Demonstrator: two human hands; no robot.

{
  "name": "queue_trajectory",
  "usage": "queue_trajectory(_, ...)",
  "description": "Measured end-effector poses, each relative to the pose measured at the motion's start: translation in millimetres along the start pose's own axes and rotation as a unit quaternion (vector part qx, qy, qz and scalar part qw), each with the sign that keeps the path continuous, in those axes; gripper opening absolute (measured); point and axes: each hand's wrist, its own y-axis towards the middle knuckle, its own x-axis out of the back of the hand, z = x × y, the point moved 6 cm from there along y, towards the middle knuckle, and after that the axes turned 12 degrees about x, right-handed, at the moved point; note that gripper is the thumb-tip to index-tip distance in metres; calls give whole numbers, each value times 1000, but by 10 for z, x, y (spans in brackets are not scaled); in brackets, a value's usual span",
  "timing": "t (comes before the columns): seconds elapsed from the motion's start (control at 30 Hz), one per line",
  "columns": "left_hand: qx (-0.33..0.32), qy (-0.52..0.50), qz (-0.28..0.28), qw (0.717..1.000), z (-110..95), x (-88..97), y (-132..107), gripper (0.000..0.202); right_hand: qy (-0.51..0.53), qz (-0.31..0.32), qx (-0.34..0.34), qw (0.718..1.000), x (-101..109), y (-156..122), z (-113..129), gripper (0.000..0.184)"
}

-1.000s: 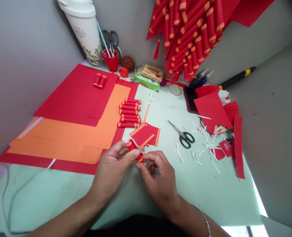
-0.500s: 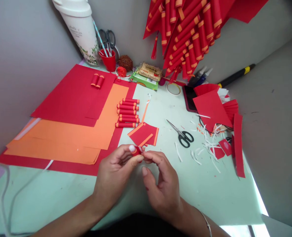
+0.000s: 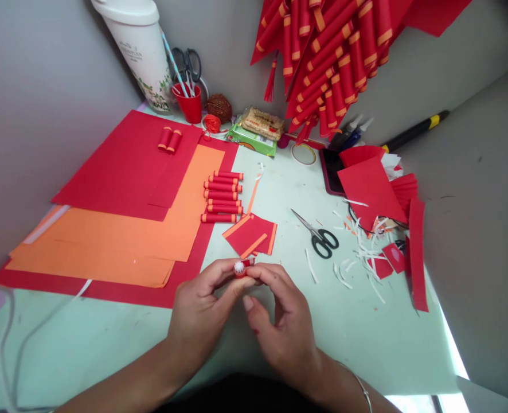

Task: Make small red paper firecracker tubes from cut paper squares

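My left hand (image 3: 202, 307) and my right hand (image 3: 280, 318) meet over the pale green table (image 3: 344, 344), both pinching a small rolled red paper tube (image 3: 242, 266) whose white coiled end faces me. Just beyond my fingers lie cut red paper pieces with orange edges (image 3: 250, 234). A row of several finished red tubes with orange bands (image 3: 222, 197) lies farther back, at the border of the orange sheet (image 3: 142, 229) and the red sheet (image 3: 125, 166). Two shorter tubes (image 3: 170, 139) rest on the red sheet.
Black-handled scissors (image 3: 318, 234) lie right of centre among white and red paper scraps (image 3: 366, 252). A stack of red paper (image 3: 372, 183) sits on a dark phone. At the back stand a white tumbler (image 3: 140, 54), a red cup (image 3: 189, 103), a snack packet (image 3: 258, 129) and a hanging firecracker bundle (image 3: 327, 57).
The tube has been rolled tighter and turned so its white end faces me. My hands shifted slightly forward and closed in around it.
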Motion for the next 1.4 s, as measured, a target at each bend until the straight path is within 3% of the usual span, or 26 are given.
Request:
queue_trajectory(0.63, -57, 112, -43, 991, -10, 68, 7, 14, 18, 29, -3, 999, -57, -36, -43, 54)
queue_trajectory(1.13, -76, 160, -39, 983, -37, 50, 6, 16, 12, 29, -3, 1000, -62, -51, -30, 54)
queue_trajectory(1.4, -76, 135, -26, 988, -31, 45, 20, 15, 56, 16, -12, 998, -56, -60, -46, 55)
